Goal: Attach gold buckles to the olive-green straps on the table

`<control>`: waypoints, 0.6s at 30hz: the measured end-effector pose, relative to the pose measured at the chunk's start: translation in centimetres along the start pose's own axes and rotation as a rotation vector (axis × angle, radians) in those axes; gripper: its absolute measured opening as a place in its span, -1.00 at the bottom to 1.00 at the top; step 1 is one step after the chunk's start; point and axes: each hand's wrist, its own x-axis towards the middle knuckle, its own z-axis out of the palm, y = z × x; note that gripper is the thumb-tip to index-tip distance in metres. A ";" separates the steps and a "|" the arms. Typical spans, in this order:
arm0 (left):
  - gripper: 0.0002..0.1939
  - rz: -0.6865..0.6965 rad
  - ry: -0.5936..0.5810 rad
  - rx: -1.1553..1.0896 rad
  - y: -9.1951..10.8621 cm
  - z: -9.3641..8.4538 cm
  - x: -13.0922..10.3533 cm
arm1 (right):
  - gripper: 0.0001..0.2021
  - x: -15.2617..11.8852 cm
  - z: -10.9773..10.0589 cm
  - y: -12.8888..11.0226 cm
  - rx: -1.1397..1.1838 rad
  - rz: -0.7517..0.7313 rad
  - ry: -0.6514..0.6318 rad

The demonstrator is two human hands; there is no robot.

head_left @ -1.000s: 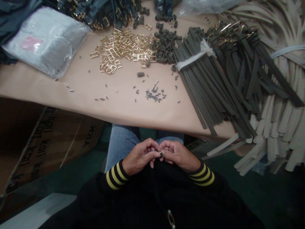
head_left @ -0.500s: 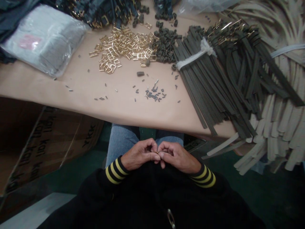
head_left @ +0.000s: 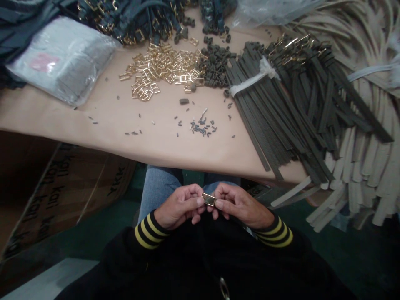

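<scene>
Above my lap, a small gold buckle [head_left: 208, 199] with a dark olive piece inside its frame is pinched from both sides. My left hand [head_left: 183, 204] grips its left end between thumb and fingers. At the right end, my right hand [head_left: 236, 205] holds it the same way. Beyond them on the table lies a heap of gold buckles [head_left: 162, 66], beside a pile of dark olive loops [head_left: 215, 64]. Small dark bits [head_left: 203, 127] are scattered nearer the table edge, with one larger olive loop [head_left: 184, 101] behind them.
Dark olive straps [head_left: 265, 112], tied with a white band, lie at the right beside beige straps [head_left: 375, 166]. A plastic-wrapped packet [head_left: 68, 58] is at the left, near dark blue straps with buckles [head_left: 134, 21]. Cardboard boxes [head_left: 78, 187] stand below the table [head_left: 125, 146].
My hands have moved slightly apart, and the buckle between them has turned so that its face and the olive piece show. The whole view has shifted slightly.
</scene>
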 end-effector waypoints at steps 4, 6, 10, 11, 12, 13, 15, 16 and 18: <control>-0.67 -0.023 -0.001 0.066 0.0 0.2 0.0 | -0.73 -0.2 -0.1 -0.1 -0.098 0.020 -0.039; -0.65 -0.017 0.009 0.068 0.0 0.3 -0.1 | -0.76 -0.3 0.1 -0.2 -0.137 0.028 -0.044; -0.63 -0.013 0.018 0.071 0.3 0.5 -0.5 | -0.80 -0.5 0.5 -1.0 -0.193 0.008 -0.044; -0.63 -0.012 0.016 0.078 0.4 0.5 -0.6 | -0.81 -0.5 0.6 -1.3 -0.219 -0.001 -0.032; -0.62 -0.009 0.012 0.086 0.5 0.5 -0.7 | -0.82 -0.6 0.7 -1.6 -0.248 -0.013 -0.016; -0.62 -0.005 0.006 0.093 0.5 0.5 -0.8 | -0.83 -0.7 0.7 -1.9 -0.278 -0.022 -0.003; -0.61 0.006 -0.006 0.115 0.5 0.3 -0.8 | -0.86 -0.8 0.8 -2.2 -0.339 -0.030 0.012; -0.60 0.016 -0.010 0.135 0.4 0.2 -0.7 | -0.87 -0.8 0.8 -2.4 -0.372 -0.024 0.019; -0.59 0.045 -0.011 0.205 0.3 -0.1 -0.5 | -0.90 -0.7 1.0 -2.4 -0.452 0.011 0.051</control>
